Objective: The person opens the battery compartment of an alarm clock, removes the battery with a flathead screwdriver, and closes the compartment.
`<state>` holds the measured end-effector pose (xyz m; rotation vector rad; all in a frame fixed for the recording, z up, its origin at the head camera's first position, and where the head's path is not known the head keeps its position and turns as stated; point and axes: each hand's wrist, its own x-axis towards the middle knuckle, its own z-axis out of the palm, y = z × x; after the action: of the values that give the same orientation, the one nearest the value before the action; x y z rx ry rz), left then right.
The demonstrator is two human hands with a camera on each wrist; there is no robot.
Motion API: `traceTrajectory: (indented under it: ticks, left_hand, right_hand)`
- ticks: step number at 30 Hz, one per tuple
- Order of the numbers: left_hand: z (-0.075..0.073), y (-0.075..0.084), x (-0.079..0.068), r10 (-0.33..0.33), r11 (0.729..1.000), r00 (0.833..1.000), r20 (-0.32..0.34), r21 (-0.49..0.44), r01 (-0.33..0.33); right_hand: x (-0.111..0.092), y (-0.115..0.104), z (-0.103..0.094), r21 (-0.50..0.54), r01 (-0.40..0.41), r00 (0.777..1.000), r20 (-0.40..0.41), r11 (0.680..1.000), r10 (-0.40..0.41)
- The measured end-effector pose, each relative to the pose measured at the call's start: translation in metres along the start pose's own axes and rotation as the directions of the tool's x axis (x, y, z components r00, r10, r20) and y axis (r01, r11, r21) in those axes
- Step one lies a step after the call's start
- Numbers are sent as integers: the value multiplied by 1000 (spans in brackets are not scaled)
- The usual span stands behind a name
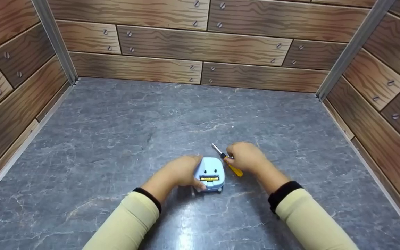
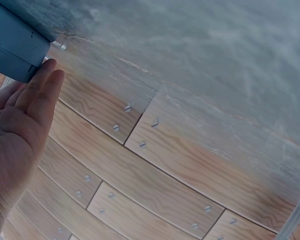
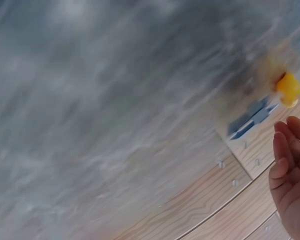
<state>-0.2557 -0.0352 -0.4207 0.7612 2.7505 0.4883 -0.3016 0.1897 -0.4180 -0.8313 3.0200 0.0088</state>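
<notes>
My left hand (image 1: 183,171) grips the left side of a small light-blue toy or device (image 1: 214,165) with two dark dots on top. An open slot in the device shows a gold-coloured battery (image 1: 209,178). To the right of it, my right hand (image 1: 247,157) pinches a screwdriver (image 1: 237,171) with a yellow handle near its dark collar; the shaft points away to the left. In the left wrist view, the straight fingers (image 2: 42,92) lie against the blue casing (image 2: 20,45). Beside the yellow handle (image 3: 288,90), the right wrist view shows a flat blue piece (image 3: 252,118).
A grey marbled surface (image 1: 116,132) lies under everything. Wood-patterned panels (image 1: 186,41) stand at the back, left and right, with grey metal strips (image 1: 56,41) at the corners. A tiny white speck (image 1: 232,127) lies beyond the screwdriver.
</notes>
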Motion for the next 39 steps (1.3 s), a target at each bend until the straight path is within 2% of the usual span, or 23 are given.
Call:
traceTrajectory:
  ticks: [6,9,19,28,35,39]
  left_hand:
    - [0,0,0,-10,1000,1000,10,-5,10]
    - [-1,0,0,-17,1000,1000,18,-4,17]
    - [-2,1,0,-13,1000,1000,16,-14,13]
    - [0,1,-1,-7,1000,1000,9,-3,7]
    - [-3,2,-1,-15,1000,1000,21,10,14]
    - [-2,2,-1,-8,1000,1000,19,20,7]
  right_hand:
    - [1,-9,3,4,-95,990,102,995,94]
    - [0,-10,4,21,-124,985,121,992,121]
    - [0,-8,6,19,-121,984,133,992,118]
    - [-4,0,0,9,-78,993,87,997,77]
    - [-11,1,-20,123,-105,993,59,987,98]
    - [-15,2,-29,161,-66,998,20,985,64]
